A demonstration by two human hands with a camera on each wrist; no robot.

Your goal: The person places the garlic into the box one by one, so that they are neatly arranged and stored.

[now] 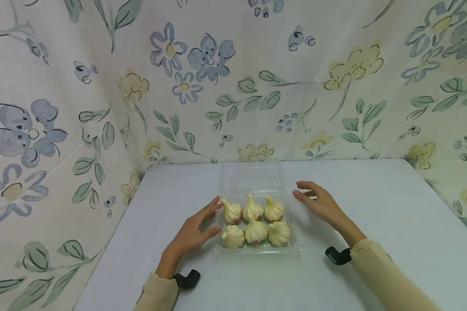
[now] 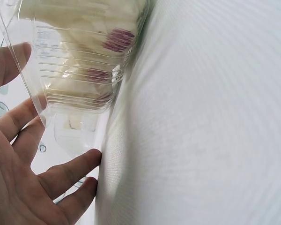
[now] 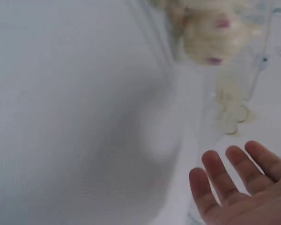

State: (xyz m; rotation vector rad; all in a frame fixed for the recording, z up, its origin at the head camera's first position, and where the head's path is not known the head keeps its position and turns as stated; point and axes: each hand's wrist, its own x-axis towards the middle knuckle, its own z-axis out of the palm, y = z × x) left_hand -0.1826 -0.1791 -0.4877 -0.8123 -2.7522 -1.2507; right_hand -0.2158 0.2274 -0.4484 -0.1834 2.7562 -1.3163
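Note:
Several cream garlic bulbs [image 1: 255, 232] sit in two rows inside a clear plastic clamshell box [image 1: 257, 251]. Its transparent lid [image 1: 251, 178] is folded back toward the far edge of the table. At the box's left side is my left hand [image 1: 193, 230], fingers spread, with thumb and fingertips at the rim. In the left wrist view, two fingertips of that hand [image 2: 33, 159] rest low by the white surface, and purple marks show on the garlic through the ribbed wall. My right hand [image 1: 324, 205] hovers to the right of the box, apart from it, fingers extended and holding nothing.
A white-covered table [image 1: 381, 207] lies under the box. Behind it and along the left and right hangs a floral curtain [image 1: 253, 125]. Each wrist carries a small black device [image 1: 337, 256] near the beige sleeve [image 1: 389, 274].

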